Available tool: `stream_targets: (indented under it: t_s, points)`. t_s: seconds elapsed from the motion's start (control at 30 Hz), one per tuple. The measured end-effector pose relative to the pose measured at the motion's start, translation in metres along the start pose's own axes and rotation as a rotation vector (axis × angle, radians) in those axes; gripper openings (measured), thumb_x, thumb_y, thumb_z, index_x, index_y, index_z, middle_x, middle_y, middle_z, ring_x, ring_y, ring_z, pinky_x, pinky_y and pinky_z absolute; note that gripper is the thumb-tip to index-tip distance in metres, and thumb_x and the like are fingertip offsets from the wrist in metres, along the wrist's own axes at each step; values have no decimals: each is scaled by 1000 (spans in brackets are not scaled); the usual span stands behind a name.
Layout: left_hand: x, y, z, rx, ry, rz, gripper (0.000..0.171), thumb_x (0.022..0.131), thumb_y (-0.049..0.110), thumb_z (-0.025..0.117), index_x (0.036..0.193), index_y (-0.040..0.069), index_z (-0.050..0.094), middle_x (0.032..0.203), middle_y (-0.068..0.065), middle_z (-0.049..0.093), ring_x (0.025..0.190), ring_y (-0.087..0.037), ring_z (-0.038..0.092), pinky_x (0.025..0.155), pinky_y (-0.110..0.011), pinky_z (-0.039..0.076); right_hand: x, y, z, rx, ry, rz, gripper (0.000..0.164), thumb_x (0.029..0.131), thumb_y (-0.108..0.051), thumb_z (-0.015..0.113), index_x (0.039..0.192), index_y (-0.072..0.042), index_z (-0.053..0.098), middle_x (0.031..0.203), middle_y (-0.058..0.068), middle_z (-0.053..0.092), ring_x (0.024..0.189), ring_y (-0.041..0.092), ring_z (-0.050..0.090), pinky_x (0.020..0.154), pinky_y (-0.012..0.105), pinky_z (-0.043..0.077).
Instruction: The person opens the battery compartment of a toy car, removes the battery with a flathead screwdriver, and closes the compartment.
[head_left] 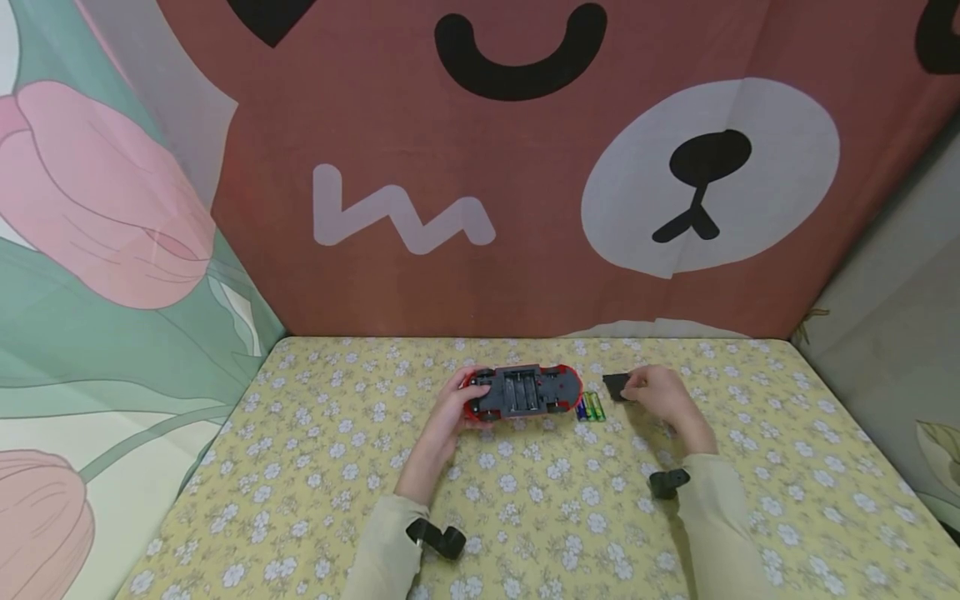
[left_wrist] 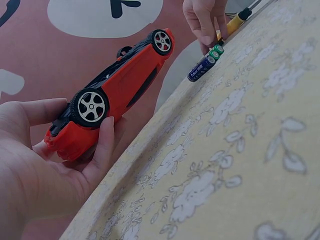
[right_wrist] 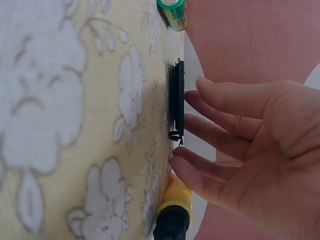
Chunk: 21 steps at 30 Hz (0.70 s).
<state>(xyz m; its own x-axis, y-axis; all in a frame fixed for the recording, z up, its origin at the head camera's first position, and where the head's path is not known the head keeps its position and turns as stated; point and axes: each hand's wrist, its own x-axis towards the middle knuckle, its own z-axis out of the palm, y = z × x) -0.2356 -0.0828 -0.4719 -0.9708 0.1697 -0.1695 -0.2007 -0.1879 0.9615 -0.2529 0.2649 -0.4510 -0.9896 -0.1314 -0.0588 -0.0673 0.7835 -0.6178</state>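
Observation:
My left hand [head_left: 448,408] grips the rear or front end of a red toy car [head_left: 525,392], held upside down with its dark underside and open battery compartment [head_left: 521,392] facing up. In the left wrist view the car [left_wrist: 132,75] shows its red side and silver-spoked wheels, thumb and fingers around one end. A small black battery cover [head_left: 617,385] lies on the cloth at the right. Over it is my right hand [head_left: 663,393]; in the right wrist view its fingers [right_wrist: 220,137] are loosely extended, fingertips right at the cover [right_wrist: 179,100].
Three batteries [head_left: 590,407], one blue and two green, lie side by side between car and cover. A yellow-and-black handled screwdriver [left_wrist: 235,23] lies near the right hand. The floral tablecloth [head_left: 525,500] runs back to a fabric backdrop [head_left: 540,283].

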Motion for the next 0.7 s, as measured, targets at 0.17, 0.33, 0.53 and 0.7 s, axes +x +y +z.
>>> stream_targets:
  t_s: [0.17, 0.33, 0.53, 0.7]
  points:
    - [0, 1, 0, 0, 3, -5, 49, 100, 14, 61, 148, 7, 52, 144, -20, 53, 98, -28, 68, 65, -36, 62, 3, 2, 2, -9, 5, -9, 33, 96, -4, 70, 123, 12, 62, 124, 36, 60, 106, 47, 61, 81, 53, 55]
    - [0, 1, 0, -3, 8, -9, 48, 100, 15, 62, 146, 7, 54, 143, -21, 53, 99, -29, 67, 67, -39, 63, 7, 2, 6, -21, 5, 18, 62, 96, -4, 70, 145, 17, 40, 128, 42, 50, 113, 53, 54, 86, 60, 53]
    - [1, 3, 0, -20, 10, -15, 46, 99, 14, 63, 144, 8, 56, 141, -20, 55, 97, -28, 67, 65, -37, 62, 9, -1, 8, -45, -1, 64, 63, 97, -4, 69, 147, 18, 37, 133, 44, 41, 115, 55, 52, 89, 61, 53]
    - [1, 3, 0, -30, 14, -20, 46, 98, 13, 63, 143, 7, 56, 140, -20, 56, 95, -27, 67, 63, -36, 61, 8, -1, 8, -21, 17, 89, 57, 96, -1, 69, 143, 18, 42, 127, 42, 50, 112, 52, 55, 86, 57, 54]
